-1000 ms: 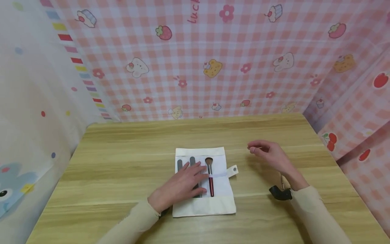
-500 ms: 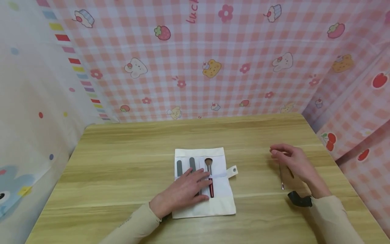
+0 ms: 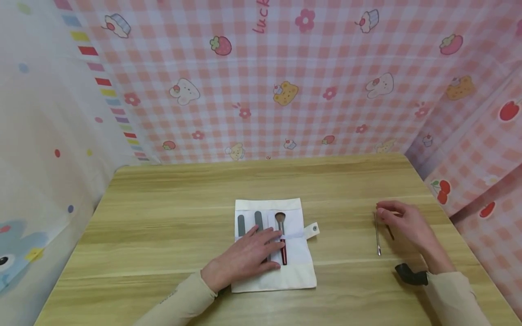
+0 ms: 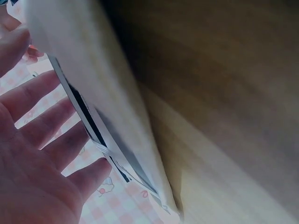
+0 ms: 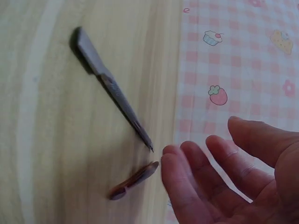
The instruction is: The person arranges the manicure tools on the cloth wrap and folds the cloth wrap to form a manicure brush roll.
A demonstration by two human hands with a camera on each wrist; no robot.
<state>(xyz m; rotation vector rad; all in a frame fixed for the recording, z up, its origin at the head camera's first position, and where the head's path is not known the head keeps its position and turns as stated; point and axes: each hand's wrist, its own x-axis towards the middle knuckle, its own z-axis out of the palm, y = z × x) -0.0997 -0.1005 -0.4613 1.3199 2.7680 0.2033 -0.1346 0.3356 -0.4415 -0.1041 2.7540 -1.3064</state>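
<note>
My left hand (image 3: 246, 253) lies over a white cloth pouch (image 3: 297, 276), fingers spread and nearly straight. The pouch is unfolded on the table. A short grey file (image 3: 241, 224), a longer grey file (image 3: 258, 219) and a makeup brush (image 3: 284, 253) with a dark red handle sit under its band, partly covered by my fingers. To the right, my right hand (image 3: 412, 228) hovers with relaxed fingers and holds nothing. Beneath it lie a slender metal tool (image 3: 377, 237) with a flattened end (image 5: 88, 51) and a shorter dark brown piece (image 5: 133, 182), partly hidden in the head view.
A snap tab (image 3: 311, 230) sticks out from the pouch's right side. The wooden table (image 3: 183, 203) ends at a pink checked cloth backdrop (image 3: 261, 113). A dark strap end (image 3: 411, 275) hangs at my right sleeve.
My right hand has moved right, away from the pouch, to above the metal tool and dark piece, which now show more. The left hand stays on the pouch, having shifted slightly.
</note>
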